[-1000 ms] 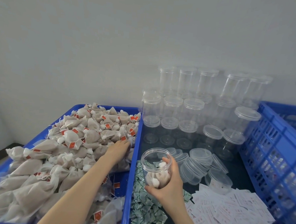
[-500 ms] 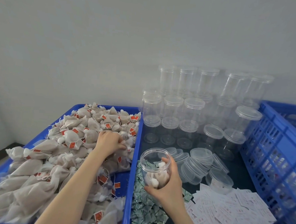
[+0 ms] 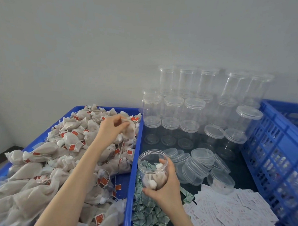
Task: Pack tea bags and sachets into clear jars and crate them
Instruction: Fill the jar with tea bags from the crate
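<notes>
My left hand (image 3: 112,128) pinches one brown mesh tea bag (image 3: 129,133) and holds it lifted above the heap of tea bags (image 3: 38,167) in the blue tray (image 3: 133,164). My right hand (image 3: 165,188) grips an open clear jar (image 3: 152,166) just right of the tray's edge. The jar holds a few tea bags and tilts slightly toward the tray. Small green sachets (image 3: 146,214) lie in a pile under the jar, and white sachets (image 3: 231,214) are spread to the right of my wrist.
Stacked empty clear jars (image 3: 193,111) with lids stand against the wall at the back. Loose clear lids (image 3: 201,162) lie in front of them. A blue latticed crate (image 3: 280,154) stands along the right side.
My left hand went from pressing into the heap to closing on a tea bag and lifting it up and to the right. The right hand and jar stayed about where they were.
</notes>
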Action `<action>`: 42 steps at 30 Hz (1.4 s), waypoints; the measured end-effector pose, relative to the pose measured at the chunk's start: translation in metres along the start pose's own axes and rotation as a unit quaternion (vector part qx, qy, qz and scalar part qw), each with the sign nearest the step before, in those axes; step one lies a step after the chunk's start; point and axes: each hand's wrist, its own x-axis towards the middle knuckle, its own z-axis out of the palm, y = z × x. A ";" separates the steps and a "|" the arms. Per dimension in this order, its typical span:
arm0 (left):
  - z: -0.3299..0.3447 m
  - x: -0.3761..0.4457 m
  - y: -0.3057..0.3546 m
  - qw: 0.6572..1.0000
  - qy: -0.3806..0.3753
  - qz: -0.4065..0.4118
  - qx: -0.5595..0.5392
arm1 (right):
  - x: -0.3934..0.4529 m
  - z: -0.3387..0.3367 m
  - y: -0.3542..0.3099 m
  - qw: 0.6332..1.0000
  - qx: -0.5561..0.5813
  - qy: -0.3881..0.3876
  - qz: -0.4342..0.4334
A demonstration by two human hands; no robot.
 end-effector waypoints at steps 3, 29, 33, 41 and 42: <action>-0.006 -0.002 0.019 0.999 0.018 0.021 -0.029 | 0.002 0.002 0.001 1.000 -0.001 -0.001 0.000; 0.067 -0.038 0.086 0.916 -0.319 0.141 0.199 | 0.011 -0.011 0.008 0.999 0.025 0.045 -0.017; 0.082 -0.039 0.098 0.850 -0.392 0.204 0.287 | 0.008 -0.015 0.010 0.998 0.029 0.057 -0.026; 0.089 -0.030 0.108 0.779 -0.523 0.180 0.295 | 0.003 -0.024 0.009 0.998 0.038 0.047 -0.034; 0.090 -0.031 0.108 0.773 -0.528 0.178 0.303 | 0.002 -0.024 0.010 0.998 0.037 0.047 -0.034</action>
